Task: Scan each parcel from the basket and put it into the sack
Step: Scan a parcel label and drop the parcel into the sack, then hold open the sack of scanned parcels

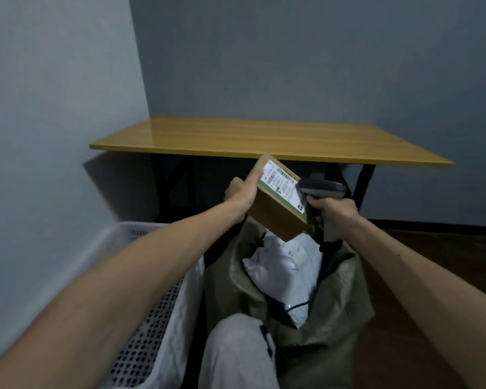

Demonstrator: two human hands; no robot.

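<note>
Cardboard parcel point(275, 209) gripped by left hand point(240, 193), right hand point(338, 213) gripping scanner point(323, 188) seemingly touching it.

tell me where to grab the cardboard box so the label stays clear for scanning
Grip the cardboard box by its bare left edge, coming from the left, as the left hand does. Its label faces up-right toward the scanner, so a hold there hides no barcode.

Ahead of me stands a rectangular yellow-brown wooden table point(264, 136) on black metal legs point(364, 186), its far left corner tucked where two plain grey-blue walls point(292, 51) meet. Dark brown floor point(446, 248) shows on my right (the light is dim).
</note>
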